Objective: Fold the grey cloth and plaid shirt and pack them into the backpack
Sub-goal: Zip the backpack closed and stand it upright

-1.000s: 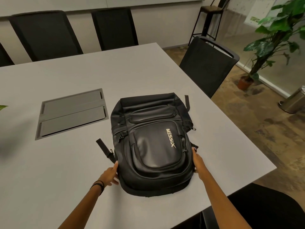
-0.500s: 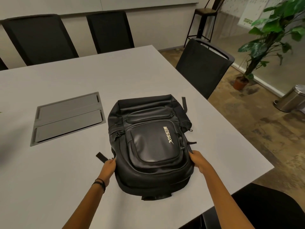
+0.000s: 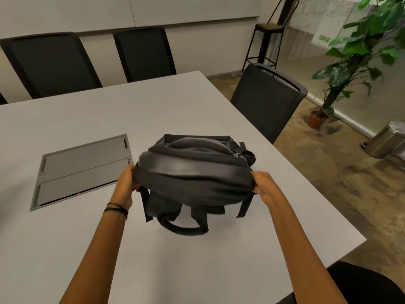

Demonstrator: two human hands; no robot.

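Backpack [image 3: 192,178] tipped up from lying flat; lettered front now faces away, no writing readable. Left hand [image 3: 126,185] and right hand [image 3: 263,183] grip its sides, fingers curled into soft black fabric. Smooth leathery band on top. Straps [image 3: 162,207] dangle onto grey tabletop [image 3: 153,110], near its right edge.

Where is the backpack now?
In the head view, the backpack is centre, held over the table between the left hand and right hand, right of the hatch.
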